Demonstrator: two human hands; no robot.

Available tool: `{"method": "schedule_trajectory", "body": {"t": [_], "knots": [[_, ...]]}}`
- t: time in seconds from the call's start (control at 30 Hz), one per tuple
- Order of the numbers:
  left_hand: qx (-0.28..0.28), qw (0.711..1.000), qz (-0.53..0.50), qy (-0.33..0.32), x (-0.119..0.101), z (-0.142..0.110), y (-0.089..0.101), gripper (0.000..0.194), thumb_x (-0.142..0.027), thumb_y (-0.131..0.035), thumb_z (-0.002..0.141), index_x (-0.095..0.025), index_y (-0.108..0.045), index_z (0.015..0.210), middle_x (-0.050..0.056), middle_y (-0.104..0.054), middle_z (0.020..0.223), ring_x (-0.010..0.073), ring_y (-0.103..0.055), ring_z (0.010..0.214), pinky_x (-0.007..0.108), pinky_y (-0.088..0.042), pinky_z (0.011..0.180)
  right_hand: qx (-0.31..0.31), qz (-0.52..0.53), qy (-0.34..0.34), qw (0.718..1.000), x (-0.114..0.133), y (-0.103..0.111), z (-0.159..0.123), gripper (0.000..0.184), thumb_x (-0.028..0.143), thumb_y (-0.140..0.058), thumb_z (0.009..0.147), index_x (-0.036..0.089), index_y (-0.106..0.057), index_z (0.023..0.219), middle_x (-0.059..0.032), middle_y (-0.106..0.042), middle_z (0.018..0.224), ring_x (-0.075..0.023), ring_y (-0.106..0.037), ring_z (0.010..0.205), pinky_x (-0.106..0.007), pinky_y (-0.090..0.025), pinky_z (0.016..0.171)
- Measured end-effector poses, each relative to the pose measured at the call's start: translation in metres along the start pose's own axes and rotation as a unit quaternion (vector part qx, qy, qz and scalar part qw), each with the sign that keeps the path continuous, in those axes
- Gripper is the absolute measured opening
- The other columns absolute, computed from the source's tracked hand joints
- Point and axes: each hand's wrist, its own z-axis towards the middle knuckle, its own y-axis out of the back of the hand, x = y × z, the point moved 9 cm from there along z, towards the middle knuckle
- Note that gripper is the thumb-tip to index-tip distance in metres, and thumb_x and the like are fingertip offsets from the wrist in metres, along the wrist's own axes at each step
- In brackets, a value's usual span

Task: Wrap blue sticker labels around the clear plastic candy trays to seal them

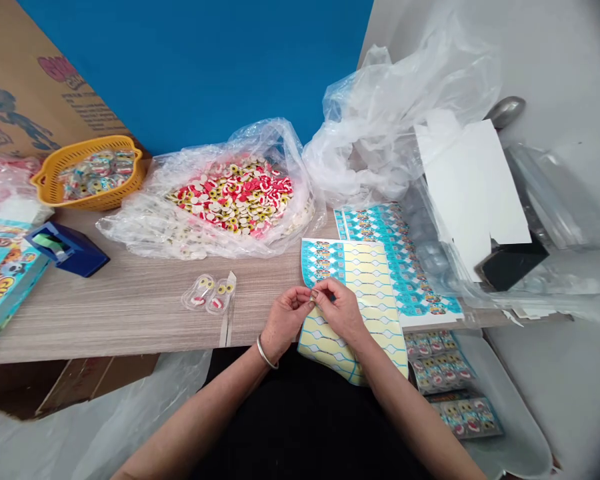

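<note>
My left hand point(285, 321), with a bangle on its wrist, and my right hand point(339, 312) meet fingertip to fingertip over a sheet of stickers point(375, 287). Both are closed in a pinch; whatever lies between the fingers is too small to name. The sheet is mostly bare yellow backing, with blue printed stickers left at its top left corner, and its lower end hangs over the table edge. To the left of my hands, two clear plastic blister packs point(215, 303) with small yellow and red pieces lie on the table.
Behind my hands, an open plastic bag point(235, 200) spills red, white and yellow pieces. A yellow basket point(45, 190), a blue tape dispenser point(75, 252) and a printed box point(10, 280) stand left. More sticker sheets point(405, 267) lie right, below crumpled plastic. A grey bin point(510, 400) holds filled packs.
</note>
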Motion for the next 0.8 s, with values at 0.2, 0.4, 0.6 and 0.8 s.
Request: {"method": "schedule_trajectory", "body": {"t": [0.2,0.4,0.6,0.8], "knots": [[-0.002,1.000,-0.005,0.021,0.004,-0.003,0.004,0.023,-0.023,-0.078,0.067,-0.017,-0.068,0.086,-0.001,-0.068,0.078,0.0103,-0.060,0.068,0.021,-0.045,0.065,-0.005,0.128,-0.104,0.986,-0.027,-0.004,0.005,0.016,0.036,-0.058,0.084,0.021,-0.058,0.076,0.0019,-0.058,0.069,-0.0153,-0.053,0.065,-0.028,-0.044,0.063],[-0.010,1.000,-0.007,0.023,0.004,-0.004,0.007,0.023,-0.026,-0.078,0.067,-0.017,-0.068,0.086,0.000,-0.069,0.077,0.0113,-0.061,0.069,0.022,-0.045,0.066,0.026,0.062,-0.039,0.997,-0.012,-0.005,0.002,0.010,0.032,-0.058,0.086,0.022,-0.061,0.087,-0.0012,-0.063,0.082,-0.0175,-0.057,0.075,-0.030,-0.046,0.071],[-0.010,1.000,0.009,0.008,0.000,-0.002,0.006,0.023,-0.027,-0.078,0.067,-0.017,-0.068,0.086,0.001,-0.070,0.078,0.0119,-0.062,0.071,0.023,-0.046,0.069,0.000,-0.058,0.021,0.998,0.005,-0.005,0.000,0.014,0.022,-0.049,0.089,0.023,-0.058,0.078,-0.0017,-0.061,0.078,-0.0184,-0.056,0.077,-0.031,-0.042,0.071],[-0.005,1.000,0.006,0.020,0.002,-0.003,0.006,0.027,-0.029,-0.080,0.066,-0.017,-0.068,0.088,0.001,-0.070,0.077,0.0117,-0.062,0.068,0.022,-0.047,0.065,-0.016,0.053,-0.063,0.996,-0.017,-0.005,0.003,0.018,0.034,-0.052,0.088,0.022,-0.056,0.075,0.0016,-0.056,0.068,-0.0159,-0.051,0.065,-0.028,-0.041,0.062]]}}
